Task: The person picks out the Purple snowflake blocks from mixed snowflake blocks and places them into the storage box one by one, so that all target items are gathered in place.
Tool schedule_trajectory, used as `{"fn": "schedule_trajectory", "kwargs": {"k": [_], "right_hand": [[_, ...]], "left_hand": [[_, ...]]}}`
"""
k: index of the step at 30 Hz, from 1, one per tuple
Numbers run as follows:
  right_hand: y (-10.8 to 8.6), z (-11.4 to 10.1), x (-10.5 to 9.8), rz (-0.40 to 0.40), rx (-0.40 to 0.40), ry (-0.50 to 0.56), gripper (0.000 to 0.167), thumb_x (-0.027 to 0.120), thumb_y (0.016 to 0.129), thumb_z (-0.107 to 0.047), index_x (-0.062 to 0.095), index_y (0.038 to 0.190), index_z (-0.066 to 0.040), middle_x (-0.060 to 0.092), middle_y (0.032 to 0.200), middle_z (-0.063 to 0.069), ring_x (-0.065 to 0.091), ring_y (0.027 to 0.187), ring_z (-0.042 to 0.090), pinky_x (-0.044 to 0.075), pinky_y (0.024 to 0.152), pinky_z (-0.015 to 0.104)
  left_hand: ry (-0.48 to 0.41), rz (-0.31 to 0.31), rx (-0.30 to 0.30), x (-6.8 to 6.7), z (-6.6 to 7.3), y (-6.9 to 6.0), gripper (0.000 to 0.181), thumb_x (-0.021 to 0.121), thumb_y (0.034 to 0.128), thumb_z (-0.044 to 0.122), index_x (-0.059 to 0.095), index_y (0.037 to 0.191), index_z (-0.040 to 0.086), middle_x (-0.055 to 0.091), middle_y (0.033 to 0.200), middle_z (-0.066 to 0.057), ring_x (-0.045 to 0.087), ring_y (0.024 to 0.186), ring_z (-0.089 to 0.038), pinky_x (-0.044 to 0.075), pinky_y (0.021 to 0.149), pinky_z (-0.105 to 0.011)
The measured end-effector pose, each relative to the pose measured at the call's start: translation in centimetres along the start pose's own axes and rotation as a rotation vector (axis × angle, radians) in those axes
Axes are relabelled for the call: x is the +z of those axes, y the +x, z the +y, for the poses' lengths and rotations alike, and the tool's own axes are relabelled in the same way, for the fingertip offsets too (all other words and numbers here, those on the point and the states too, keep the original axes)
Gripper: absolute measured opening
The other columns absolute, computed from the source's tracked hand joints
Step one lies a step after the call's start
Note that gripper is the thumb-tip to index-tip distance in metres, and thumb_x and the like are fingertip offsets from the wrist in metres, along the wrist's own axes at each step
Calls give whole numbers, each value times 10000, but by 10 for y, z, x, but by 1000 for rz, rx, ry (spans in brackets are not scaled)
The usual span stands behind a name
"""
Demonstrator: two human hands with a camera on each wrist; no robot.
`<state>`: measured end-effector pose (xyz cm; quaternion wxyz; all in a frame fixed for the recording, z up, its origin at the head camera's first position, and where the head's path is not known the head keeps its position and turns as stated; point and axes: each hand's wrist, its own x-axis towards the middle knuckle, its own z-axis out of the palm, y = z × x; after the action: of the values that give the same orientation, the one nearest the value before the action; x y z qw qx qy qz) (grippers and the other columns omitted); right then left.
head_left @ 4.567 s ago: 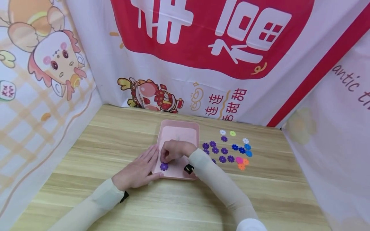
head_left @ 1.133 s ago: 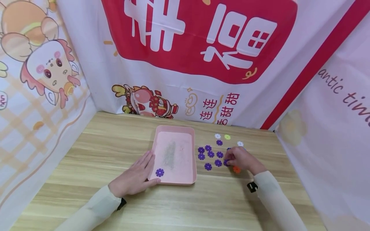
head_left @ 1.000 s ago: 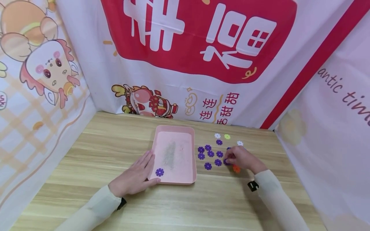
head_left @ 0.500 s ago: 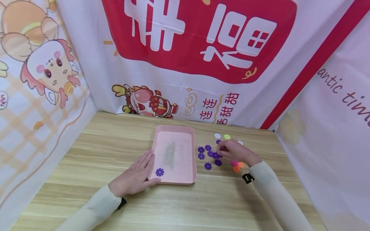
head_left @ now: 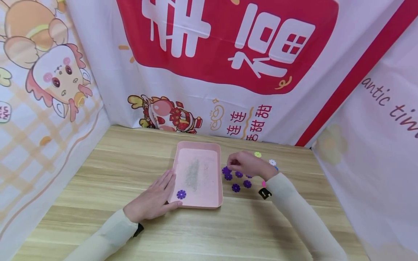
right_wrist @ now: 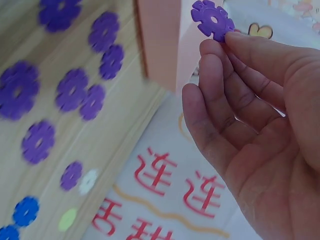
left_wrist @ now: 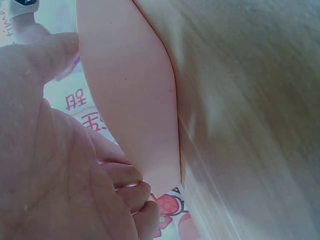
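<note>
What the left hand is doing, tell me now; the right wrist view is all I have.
Observer: The left hand touches the left side of the pink tray.
Operator: Now report what lies inside that tray.
Observer: One purple flower piece lies there, near the tray's near-left corner.
Operator: Name any colour on the table that I am missing.
Observer: A pink piece shows just beside the right sleeve, partly hidden by it.

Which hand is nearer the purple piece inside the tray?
Left. The left hand is just left of the purple piece; the right hand is outside the tray, off its right side.
</note>
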<state>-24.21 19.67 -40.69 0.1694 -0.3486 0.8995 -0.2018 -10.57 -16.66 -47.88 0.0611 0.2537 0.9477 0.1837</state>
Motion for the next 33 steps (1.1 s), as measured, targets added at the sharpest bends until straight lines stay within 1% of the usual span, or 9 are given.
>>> {"fn": "schedule_trajectory", "kwargs": {"k": [2,4,7,10,16,21,23,27,33], "right_hand": [[9,-8,2,-17,-1,11,129,644,1062,-180,747,1022,-114,768,978,99,696,796,173,602,724,237],[18,-15,6,-29,-6,15,118,649,1060,-182,746,1014,-132,770,978,88,701,805,184,605,724,238],[31,-25,11,-42,-17,0,104,663,1053,-187,746,1004,-148,770,971,29,696,822,148,607,748,240],[44,-34,17,-54,-31,-20,107,668,1051,-193,739,978,-160,757,957,-34,669,824,74,599,775,226],[69,-49,33,-96,-107,-20,99,672,1045,-149,732,968,-136,745,941,-42,661,836,54,592,794,198],[86,-62,45,-110,-169,-71,92,684,1042,-165,735,970,-139,755,947,-39,655,845,48,578,816,183],[92,-67,49,-124,-171,-78,90,682,1045,-183,738,983,-148,757,960,-48,649,854,41,571,833,182],[101,-72,57,-153,-164,-52,95,674,1052,-198,744,1013,-148,757,972,-61,647,865,35,567,860,183],[111,-74,67,-168,-161,-21,114,665,1058,-207,744,1009,-142,747,943,-71,642,839,36,556,825,167]], "left_hand": [[2,1,-1,0,-1,0,941,564,1055,549,226,1625,-118,156,1738,-304,159,1628,-477,231,1320,-616],[4,3,-2,1,-1,0,942,561,1055,553,227,1625,-118,158,1738,-304,162,1627,-478,231,1320,-617],[11,-5,-8,2,-1,0,950,553,1054,569,220,1631,-108,147,1743,-294,153,1632,-467,223,1325,-607],[13,-16,-13,2,0,1,960,547,1053,579,203,1636,-102,123,1748,-289,134,1636,-464,204,1329,-605],[1,-45,-37,0,0,1,964,544,1056,578,172,1647,-86,85,1757,-268,98,1645,-447,179,1337,-596],[-8,-39,-34,-1,1,1,955,543,1060,567,174,1644,-93,92,1755,-275,101,1643,-454,183,1334,-603],[-4,-38,-32,-1,1,1,955,542,1060,568,173,1645,-91,95,1754,-276,103,1643,-454,184,1334,-602],[0,-34,-26,0,1,1,953,543,1060,567,172,1646,-87,98,1754,-275,106,1643,-453,189,1333,-604],[-1,-31,-25,0,1,0,954,544,1058,571,180,1647,-85,104,1755,-274,108,1644,-450,195,1333,-606]]}}
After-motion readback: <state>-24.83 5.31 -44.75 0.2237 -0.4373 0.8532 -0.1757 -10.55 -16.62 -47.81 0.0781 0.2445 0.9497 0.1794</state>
